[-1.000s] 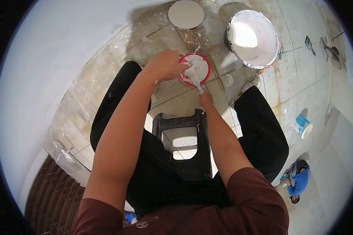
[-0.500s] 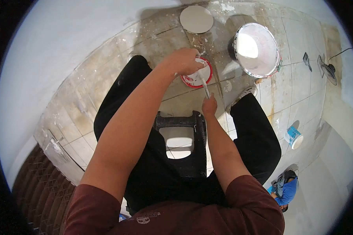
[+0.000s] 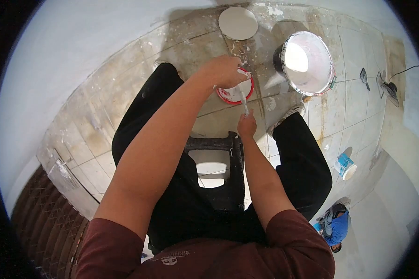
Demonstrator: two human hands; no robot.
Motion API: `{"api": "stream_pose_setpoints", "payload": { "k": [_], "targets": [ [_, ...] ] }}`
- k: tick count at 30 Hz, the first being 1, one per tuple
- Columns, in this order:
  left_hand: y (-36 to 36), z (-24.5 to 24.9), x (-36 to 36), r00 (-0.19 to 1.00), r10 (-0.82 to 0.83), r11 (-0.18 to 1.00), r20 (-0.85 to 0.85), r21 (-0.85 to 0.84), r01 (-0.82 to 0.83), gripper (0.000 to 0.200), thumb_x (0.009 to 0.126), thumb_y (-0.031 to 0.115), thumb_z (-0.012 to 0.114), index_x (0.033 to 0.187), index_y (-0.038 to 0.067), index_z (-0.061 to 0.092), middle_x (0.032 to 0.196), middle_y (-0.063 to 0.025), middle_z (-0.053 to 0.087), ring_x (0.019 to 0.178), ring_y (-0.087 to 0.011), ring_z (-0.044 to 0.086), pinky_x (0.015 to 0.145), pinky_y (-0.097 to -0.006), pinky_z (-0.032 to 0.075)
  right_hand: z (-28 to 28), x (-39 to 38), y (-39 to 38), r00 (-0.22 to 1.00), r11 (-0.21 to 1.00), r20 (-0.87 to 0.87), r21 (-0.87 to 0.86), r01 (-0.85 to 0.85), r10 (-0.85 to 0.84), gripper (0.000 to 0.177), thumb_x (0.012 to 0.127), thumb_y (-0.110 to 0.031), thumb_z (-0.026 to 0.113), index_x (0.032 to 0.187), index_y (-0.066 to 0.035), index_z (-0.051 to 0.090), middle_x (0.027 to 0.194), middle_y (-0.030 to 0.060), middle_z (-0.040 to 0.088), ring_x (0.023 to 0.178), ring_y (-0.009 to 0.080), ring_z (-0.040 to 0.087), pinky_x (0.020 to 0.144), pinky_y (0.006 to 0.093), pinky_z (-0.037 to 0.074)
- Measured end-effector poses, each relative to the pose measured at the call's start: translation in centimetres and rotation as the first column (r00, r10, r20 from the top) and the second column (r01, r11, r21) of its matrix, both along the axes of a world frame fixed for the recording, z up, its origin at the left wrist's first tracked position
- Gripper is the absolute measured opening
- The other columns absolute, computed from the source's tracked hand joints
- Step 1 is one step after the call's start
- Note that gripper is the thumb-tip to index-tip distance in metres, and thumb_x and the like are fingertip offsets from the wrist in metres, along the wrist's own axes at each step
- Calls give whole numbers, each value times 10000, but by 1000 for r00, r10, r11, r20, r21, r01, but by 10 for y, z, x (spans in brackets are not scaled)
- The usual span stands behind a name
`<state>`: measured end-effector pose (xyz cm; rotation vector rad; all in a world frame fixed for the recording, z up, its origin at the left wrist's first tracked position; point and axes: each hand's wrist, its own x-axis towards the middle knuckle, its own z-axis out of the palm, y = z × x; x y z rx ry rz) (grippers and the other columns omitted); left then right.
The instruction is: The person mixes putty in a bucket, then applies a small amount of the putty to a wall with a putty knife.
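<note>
My left hand (image 3: 223,72) is closed above a small red-rimmed bucket (image 3: 222,96), its fingers smeared with white. Something white pokes out by its fingertips, but what it grips is hidden. My right hand (image 3: 247,125), closer to me, is closed around the lower end of a thin white-smeared stick-like tool (image 3: 243,100). The upper part of this tool lies over the bucket, below the left fingertips. White and reddish smears show inside the bucket.
A large bucket (image 3: 323,63) with white inside stands ahead right, near a round white disc (image 3: 238,23). A black stool (image 3: 212,143) is between my legs. Rightward are a trowel (image 3: 364,78), a blue-and-white tub (image 3: 346,167) and a person in blue (image 3: 338,228).
The left hand has shifted slightly along the tool and more white shows at its fingertips. The right hand has moved slightly left. The whole view has shifted a little.
</note>
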<state>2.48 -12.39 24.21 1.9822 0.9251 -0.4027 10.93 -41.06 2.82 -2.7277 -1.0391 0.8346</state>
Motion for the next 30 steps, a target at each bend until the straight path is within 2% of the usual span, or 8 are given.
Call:
{"api": "stream_pose_setpoints", "payload": {
  "k": [3, 7, 10, 13, 16, 23, 25, 30],
  "targets": [
    [-1, 1, 0, 1000, 10, 1000, -5, 19, -10, 516, 846, 442, 576, 1096, -8, 599, 1080, -265, 602, 1054, -392, 561, 901, -445, 439, 7, -2, 9, 1000, 990, -19, -139, 10, -13, 488, 885, -262, 475, 1305, -27, 394, 906, 254, 633, 870, 413, 621, 773, 493, 479],
    [2, 4, 0, 998, -16, 999, -62, -36, 13, 533, 848, 445, 575, 1144, 1, 581, 1131, -254, 588, 1070, -388, 556, 918, -442, 435, 19, -5, 15, 998, 994, -2, -94, 59, -60, 499, 881, -279, 489, 1305, -26, 413, 911, 250, 636, 861, 406, 626, 770, 488, 483],
    [2, 1, -3, 1000, 10, 1000, 3, -10, -10, 547, 852, 440, 575, 1193, 12, 562, 1159, -246, 582, 1080, -382, 556, 932, -438, 429, 35, -2, 18, 998, 992, 29, -113, 57, -54, 501, 882, -295, 499, 1300, -24, 441, 898, 236, 641, 837, 397, 633, 752, 480, 491],
    [3, -12, -5, 999, 42, 997, 16, 57, -42, 558, 817, 468, 594, 1112, -4, 616, 1095, -226, 624, 1030, -364, 596, 883, -434, 470, 59, 8, 21, 996, 994, 77, -93, 53, -46, 503, 873, -313, 508, 1294, -42, 452, 890, 243, 643, 829, 409, 633, 742, 490, 492],
    [10, -7, -6, 999, 28, 1000, -26, 2, -28, 577, 866, 457, 550, 1211, -5, 550, 1148, -242, 593, 1078, -377, 561, 931, -436, 428, 100, 24, 39, 992, 993, 110, -105, -54, 66, 507, 869, -326, 519, 1293, -55, 453, 899, 252, 643, 837, 415, 633, 742, 496, 493],
    [19, -11, -14, 997, 71, 997, -38, 34, -69, 589, 867, 466, 543, 1211, -11, 552, 1173, -240, 585, 1094, -372, 556, 939, -437, 424, 214, 68, 98, 889, 864, 65, -277, -421, 454, 483, 863, -323, 554, 1253, -53, 467, 947, 245, 638, 894, 402, 627, 784, 495, 493],
    [18, -8, -16, 995, 71, 997, -65, 22, -70, 596, 868, 477, 538, 1209, -11, 555, 1185, -241, 578, 1108, -370, 550, 950, -434, 419, 214, 78, 111, 858, 829, 63, -302, -471, 510, 476, 865, -325, 568, 1242, -54, 466, 970, 214, 643, 951, 380, 618, 812, 487, 487],
    [18, -5, -22, 997, 35, 997, -64, 75, -30, 617, 869, 506, 526, 1223, 1, 554, 1207, -244, 563, 1134, -367, 534, 975, -429, 407, 185, 82, 129, 806, 784, 57, -280, -554, 590, 448, 860, -314, 571, 1242, -97, 484, 980, 201, 647, 967, 366, 619, 823, 476, 493]
  ]
}}
